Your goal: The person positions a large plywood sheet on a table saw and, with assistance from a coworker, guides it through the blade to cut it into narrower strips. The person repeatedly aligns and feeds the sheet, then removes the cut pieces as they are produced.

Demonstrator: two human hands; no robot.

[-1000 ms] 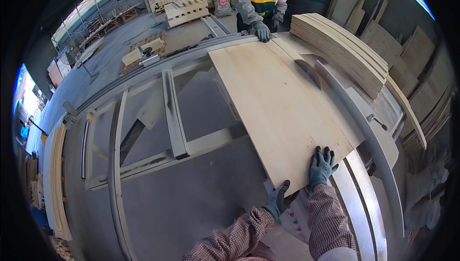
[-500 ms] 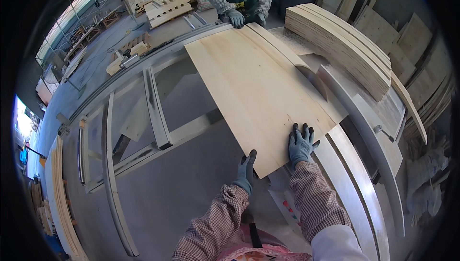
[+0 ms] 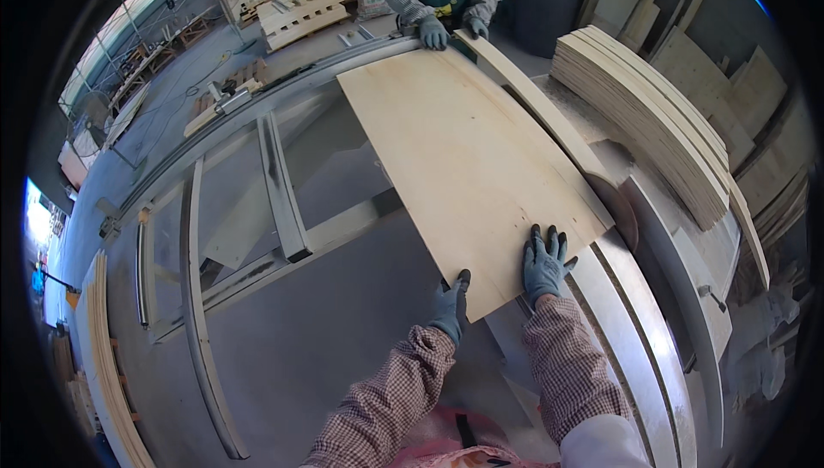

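Observation:
A pale plywood sheet point(image 3: 455, 150) lies on the sliding frame of a table saw. My left hand point(image 3: 450, 306), in a grey-blue glove with dark fingertips, grips its near left corner, fingers partly hidden by the edge. Flat on the sheet's near right part rests my gloved right hand point(image 3: 544, 266), fingers spread. The round saw blade point(image 3: 616, 212) stands at the sheet's near right corner. A long narrow plywood strip point(image 3: 541, 107) lies along the right side, parted from the sheet by a gap. A co-worker's gloved hands point(image 3: 434, 33) are at the far ends of sheet and strip.
A stack of plywood strips point(image 3: 639, 116) sits right of the blade, beyond the metal fence point(image 3: 678, 270). Metal rails point(image 3: 283, 189) of the saw's frame stretch left. More boards point(image 3: 107, 365) stand at the far left, and a slatted wooden pallet point(image 3: 302, 15) lies behind.
The sheet and both my hands have moved forward relative to the blade, which is now beside the near corner. The strip on the right has come apart from the sheet.

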